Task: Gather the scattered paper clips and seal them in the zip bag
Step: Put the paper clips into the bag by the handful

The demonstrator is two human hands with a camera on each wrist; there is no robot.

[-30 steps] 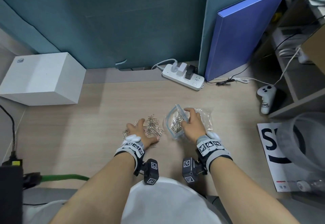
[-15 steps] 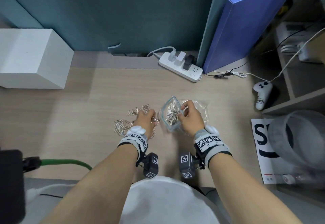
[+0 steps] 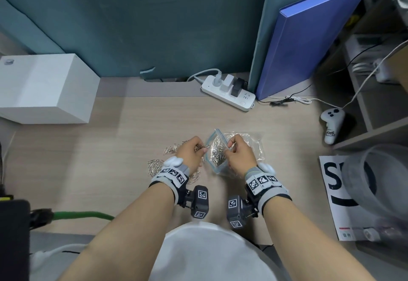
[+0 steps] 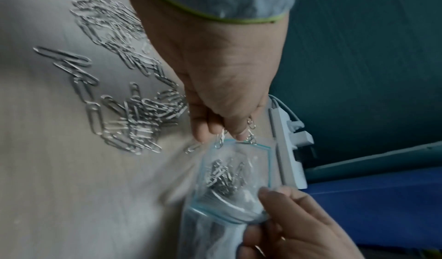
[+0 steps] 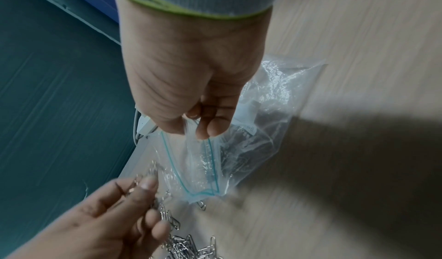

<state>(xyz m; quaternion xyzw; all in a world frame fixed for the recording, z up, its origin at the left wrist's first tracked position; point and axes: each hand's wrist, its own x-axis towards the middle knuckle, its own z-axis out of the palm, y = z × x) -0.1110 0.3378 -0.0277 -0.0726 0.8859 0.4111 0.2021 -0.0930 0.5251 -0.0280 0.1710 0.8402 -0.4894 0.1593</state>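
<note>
Clear plastic zip bag (image 3: 217, 152) with a blue-green seal strip, mouth open, lying on the pale wood surface (image 3: 123, 148) in front of me, head view. My right hand (image 3: 239, 155) pinches the bag's upper lip between thumb and fingers and holds the mouth up. A heap of silver clips already sits inside. My left hand (image 3: 191, 151) is curled around a small bunch of clips right at the bag's mouth. Loose paper clips (image 3: 155, 166) remain on the surface left of and under that hand. A second crumpled clear bag (image 3: 254, 142) lies behind my right hand. Also present: white box (image 3: 44, 88) far left, white power strip (image 3: 229, 95) at the back, blue board (image 3: 309, 35) leaning upright, white controller (image 3: 331, 126) to the right.

Left wrist view: my left hand (image 4: 222, 85), fingertips pinching several clips just over the bag's rim (image 4: 239, 179); one clip lies on the surface just outside it. Scattered clips (image 4: 129, 115) spread to the left. My right hand (image 4: 294, 223) grips the bag's near edge.

Right wrist view: my right hand (image 5: 191, 85), thumb and forefinger pinched on the lip of the bag (image 5: 198, 168). My left hand (image 5: 114, 219) holds clips beside the opening; more clips (image 5: 189, 246) lie below it, blurred.
</note>
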